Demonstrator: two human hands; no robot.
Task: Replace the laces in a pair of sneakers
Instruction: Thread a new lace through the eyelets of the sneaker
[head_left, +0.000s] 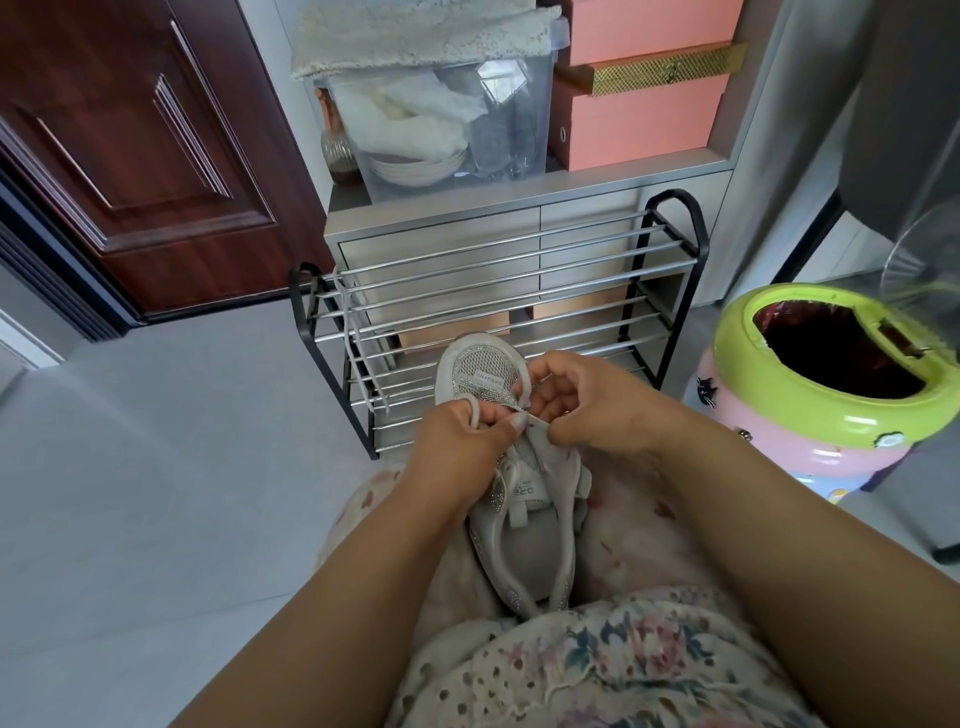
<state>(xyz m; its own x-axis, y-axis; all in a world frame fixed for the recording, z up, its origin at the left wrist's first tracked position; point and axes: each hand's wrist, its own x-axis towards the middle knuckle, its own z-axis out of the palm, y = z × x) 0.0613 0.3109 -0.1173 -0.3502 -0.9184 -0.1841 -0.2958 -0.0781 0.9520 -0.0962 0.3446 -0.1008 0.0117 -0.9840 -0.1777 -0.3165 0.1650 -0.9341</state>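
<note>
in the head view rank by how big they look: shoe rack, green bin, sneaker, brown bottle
1. shoe rack
2. green bin, though part is cut off at the edge
3. sneaker, nearer the camera, so unsure against the bin
4. brown bottle

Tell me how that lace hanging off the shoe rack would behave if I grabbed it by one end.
The spare lace droops in loose curves over the shoe rack rails, so it is probably floppy and will dangle. It looks thin and light, so it should lift easily. It might snag, since it passes between the bars.
</note>
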